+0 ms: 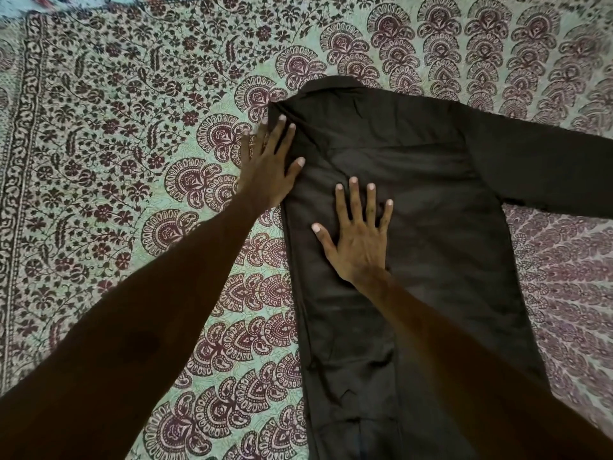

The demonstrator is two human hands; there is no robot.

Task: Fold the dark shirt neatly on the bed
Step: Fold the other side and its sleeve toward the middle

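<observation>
The dark shirt [428,180] lies flat and face down on the bed, collar at the far end. Its left side is folded inward, giving a straight left edge, and its right sleeve stretches out to the right. My left hand [267,164] lies flat with straight fingers on the shirt's upper left corner, near the shoulder, partly over the bedspread. My right hand [356,235] presses flat on the middle of the shirt, fingers spread. Neither hand grips any cloth. My right forearm hides part of the shirt's lower half.
The bed is covered by a pale green bedspread [139,167] printed with dark red floral and paisley motifs, with a patterned border along the left. It surrounds the shirt on all sides.
</observation>
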